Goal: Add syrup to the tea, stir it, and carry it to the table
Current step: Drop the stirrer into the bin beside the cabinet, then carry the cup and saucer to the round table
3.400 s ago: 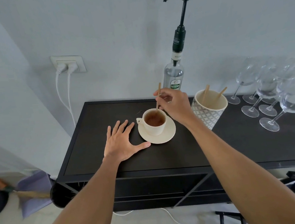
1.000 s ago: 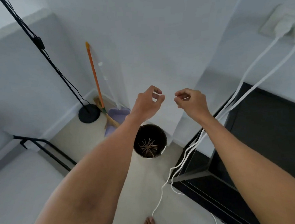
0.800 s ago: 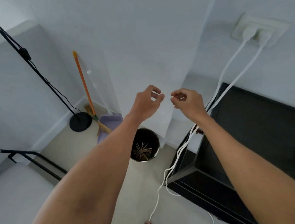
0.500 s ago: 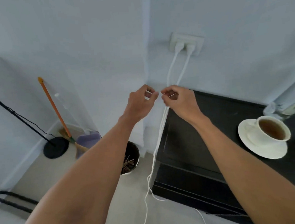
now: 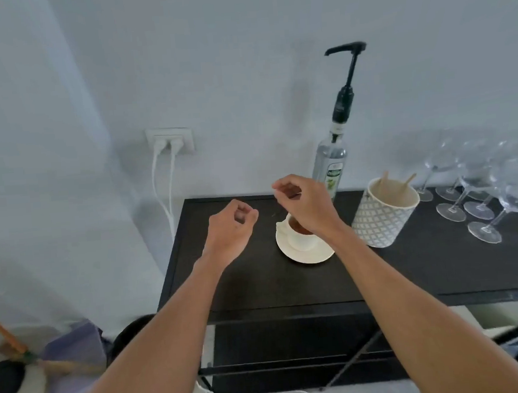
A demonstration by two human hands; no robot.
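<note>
A white cup of brown tea (image 5: 299,235) stands on a white saucer (image 5: 306,254) on the black sideboard (image 5: 412,265). Behind it is a clear syrup bottle (image 5: 331,165) with a tall black pump. My right hand (image 5: 306,203) hovers above the cup and hides part of it, fingers curled, nothing visible in it. My left hand (image 5: 232,226) hangs above the sideboard left of the cup, fingers loosely curled, holding nothing.
A patterned white pot (image 5: 383,214) with wooden stir sticks stands right of the cup. Several wine glasses (image 5: 481,197) fill the far right. A wall socket (image 5: 171,140) with white cables is at the left. On the floor lie a black bin (image 5: 129,333), a dustpan (image 5: 75,356) and a broom.
The view has swung right, from the bin on the floor back to the sideboard. Both hands moved from over the bin to above the sideboard; the stir stick is no longer in my right hand.
</note>
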